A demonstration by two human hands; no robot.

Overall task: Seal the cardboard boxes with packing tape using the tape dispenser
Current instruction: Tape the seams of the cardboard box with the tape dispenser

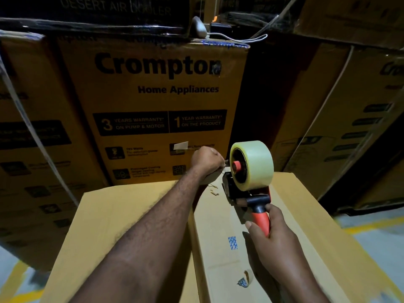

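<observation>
Both hands were at the tape dispenser (247, 190): my right hand (271, 232) gripped its orange handle (261, 220) with fingers and thumb wrapped round it. My left hand (206, 161) was curled like a fist just beyond the dispenser's front end, though I could not tell whether it pinched the loose tape end. Under the dispenser lay the plain cardboard box (301, 219), with the dispenser's front low against its top near the far edge and the clear tape roll (256, 165) upright above; left of the dispenser sat a second plain box (122, 215), and behind it stood a printed Crompton carton (153, 101).
</observation>
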